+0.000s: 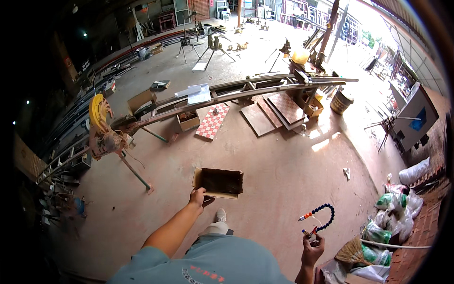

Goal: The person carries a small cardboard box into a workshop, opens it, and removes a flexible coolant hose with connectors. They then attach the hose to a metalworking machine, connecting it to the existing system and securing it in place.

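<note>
My left hand [201, 198] grips the near left edge of an open cardboard box [227, 194], its fingers closed on the wall. The box's inside is dark, so its contents cannot be made out. Off to the right, my right hand [312, 248] is closed around the base of a flexible coolant hose [333, 214]. The hose is dark blue and segmented, curving up and over to an orange section with a pointed tip. Small red and brass-coloured fittings show at its base, just above my fingers.
Ahead runs a long metal rail bench [227, 98] with a yellow cutting saw [98, 113] at its left end. Beneath it are a small carton [189, 122], a red-and-white checkered board [213, 120] and flat panels [265, 118]. Plastic bags [392, 213] and a broom [352, 251] lie at right.
</note>
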The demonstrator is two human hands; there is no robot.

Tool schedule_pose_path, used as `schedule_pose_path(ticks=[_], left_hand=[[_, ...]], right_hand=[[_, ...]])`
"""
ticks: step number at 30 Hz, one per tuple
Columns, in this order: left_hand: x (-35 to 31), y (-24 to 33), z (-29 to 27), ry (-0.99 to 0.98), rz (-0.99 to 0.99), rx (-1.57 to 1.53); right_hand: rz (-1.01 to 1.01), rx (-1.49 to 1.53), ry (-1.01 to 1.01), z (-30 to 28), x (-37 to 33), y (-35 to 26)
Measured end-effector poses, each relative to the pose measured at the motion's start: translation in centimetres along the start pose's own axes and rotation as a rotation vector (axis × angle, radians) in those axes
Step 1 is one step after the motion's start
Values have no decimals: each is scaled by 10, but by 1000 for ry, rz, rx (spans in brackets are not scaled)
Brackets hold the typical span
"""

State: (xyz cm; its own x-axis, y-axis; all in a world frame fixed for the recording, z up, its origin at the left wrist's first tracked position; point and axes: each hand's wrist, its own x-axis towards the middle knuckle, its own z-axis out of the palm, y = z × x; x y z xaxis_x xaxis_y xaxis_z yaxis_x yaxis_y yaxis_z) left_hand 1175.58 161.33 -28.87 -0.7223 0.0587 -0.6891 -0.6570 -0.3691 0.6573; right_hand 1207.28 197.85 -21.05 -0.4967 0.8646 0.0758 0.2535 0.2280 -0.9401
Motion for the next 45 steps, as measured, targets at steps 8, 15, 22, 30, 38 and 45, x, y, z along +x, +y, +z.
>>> schedule_pose_path(ticks=[8, 15, 22, 30, 38, 45], left_hand=[[116, 154, 19, 41, 87, -56], [212, 242, 46, 75, 133, -163], [290, 306, 77, 228, 166, -251], [333, 392, 66, 422, 358, -274], [405, 428, 39, 385, 328, -174], [493, 468, 88, 61, 133, 52]], right_hand=[[50, 39, -55, 168, 83, -52], [50, -46, -132, 274, 171, -78], [50, 56, -264, 415, 303, -65], [-34, 18, -557, 584, 444, -138], [-76, 23, -495, 670, 462, -191], [130, -254, -317, 674, 394, -194]])
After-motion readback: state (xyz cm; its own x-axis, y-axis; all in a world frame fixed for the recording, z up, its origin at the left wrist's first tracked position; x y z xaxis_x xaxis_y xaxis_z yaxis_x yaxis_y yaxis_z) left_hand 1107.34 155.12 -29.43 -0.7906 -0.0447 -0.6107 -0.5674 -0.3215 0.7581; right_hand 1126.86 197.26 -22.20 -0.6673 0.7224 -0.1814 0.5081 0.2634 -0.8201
